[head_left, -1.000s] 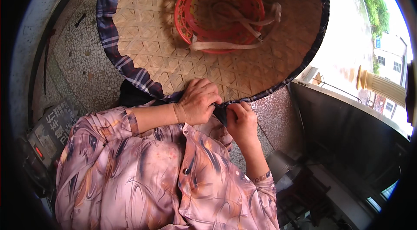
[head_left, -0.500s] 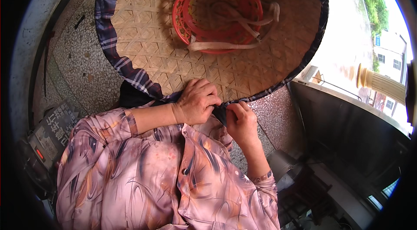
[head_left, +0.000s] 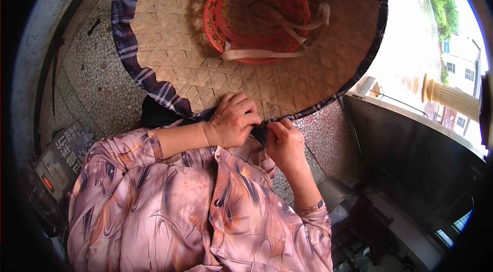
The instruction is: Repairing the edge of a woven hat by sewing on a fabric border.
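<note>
A wide woven bamboo hat (head_left: 169, 30) is held in front of me with its inner side facing up. Dark plaid cloth edging (head_left: 149, 78) wraps its rim. Inside sits a red plastic headband ring (head_left: 215, 30) with pale cloth straps (head_left: 264, 54) across it. My left hand (head_left: 232, 120) is closed on the near brim, its fingers bent over the cloth. Just right of it, my right hand (head_left: 285, 141) pinches the edging at the rim. Whether a needle or thread is between the fingertips cannot be seen. Dark cloth hangs below both hands.
Speckled stone floor (head_left: 84, 87) lies to the left and beneath the hat. A printed dark box or bag (head_left: 64, 151) is at lower left. Along the right runs a dark panel (head_left: 405, 143), with a grey bucket-like object (head_left: 336, 195) below it.
My right hand has shifted very slightly left and up along the rim. My left hand and the hat are almost unmoved.
</note>
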Available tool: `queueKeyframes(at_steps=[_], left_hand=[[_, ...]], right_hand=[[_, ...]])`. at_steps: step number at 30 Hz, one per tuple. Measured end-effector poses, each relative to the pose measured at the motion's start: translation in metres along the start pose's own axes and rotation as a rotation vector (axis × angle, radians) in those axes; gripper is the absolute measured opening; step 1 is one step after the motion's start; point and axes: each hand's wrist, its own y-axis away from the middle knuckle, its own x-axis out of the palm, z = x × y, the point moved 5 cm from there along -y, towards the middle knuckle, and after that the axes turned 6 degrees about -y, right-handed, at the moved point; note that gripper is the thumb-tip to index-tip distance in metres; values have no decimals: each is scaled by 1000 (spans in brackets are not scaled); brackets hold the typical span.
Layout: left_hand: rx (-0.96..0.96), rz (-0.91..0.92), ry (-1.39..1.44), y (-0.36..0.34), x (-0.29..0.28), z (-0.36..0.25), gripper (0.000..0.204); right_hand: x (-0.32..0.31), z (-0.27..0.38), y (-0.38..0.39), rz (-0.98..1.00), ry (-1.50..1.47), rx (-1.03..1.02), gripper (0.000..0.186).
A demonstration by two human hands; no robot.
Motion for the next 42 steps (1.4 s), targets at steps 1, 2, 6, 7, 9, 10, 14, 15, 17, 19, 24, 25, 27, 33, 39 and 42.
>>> queueKeyframes(at_steps=[1, 2, 6, 7, 9, 10, 14, 15, 17, 19, 24, 25, 27, 33, 39, 42], left_hand=[[1, -4, -3, 0, -1, 0, 15], [2, -8, -6, 0, -1, 0, 16], [2, 2, -19, 0, -1, -1, 16], [-2, 2, -15, 0, -1, 0, 16], [-5, 3, -14, 0, -1, 0, 16], [-3, -4, -7, 0, -1, 0, 16], [-3, 3, 11, 0, 1, 1, 13], [-1, 3, 9, 0, 2, 1, 13], [1, -29, -6, -1, 1, 1, 18], [5, -30, -13, 0, 0, 1, 18], [6, -19, -17, 5, -1, 3, 12], [1, -26, -2, 5, -2, 3, 11], [-1, -35, 12, 4, -3, 2, 9], [40, -39, -8, 3, -5, -1, 14], [76, -51, -43, 6, -4, -2, 17], [96, -39, -55, 9, -8, -3, 20]], right_hand=[[0, 1, -1, 7, 9, -9, 6], [0, 1, -1, 13, 17, -18, 5], [0, 2, -2, 14, 33, -28, 3], [0, 2, -2, 16, 32, -26, 3], [2, 2, -1, 16, 29, -24, 3], [3, 1, 1, -1, 38, -39, 4], [16, -2, 15, -88, 75, -75, 14], [21, -3, 16, -90, 74, -75, 14], [27, -2, 15, -152, 42, -111, 16], [31, -2, 15, -203, 22, -114, 15], [18, -7, 25, -101, 32, 89, 7], [16, -7, 25, -103, 34, 91, 7], [14, -3, 22, -91, 46, 10, 4], [26, -4, 21, -50, 235, -12, 8], [30, 2, 16, -116, 207, -65, 6], [34, 0, 14, -73, 202, -34, 7]])
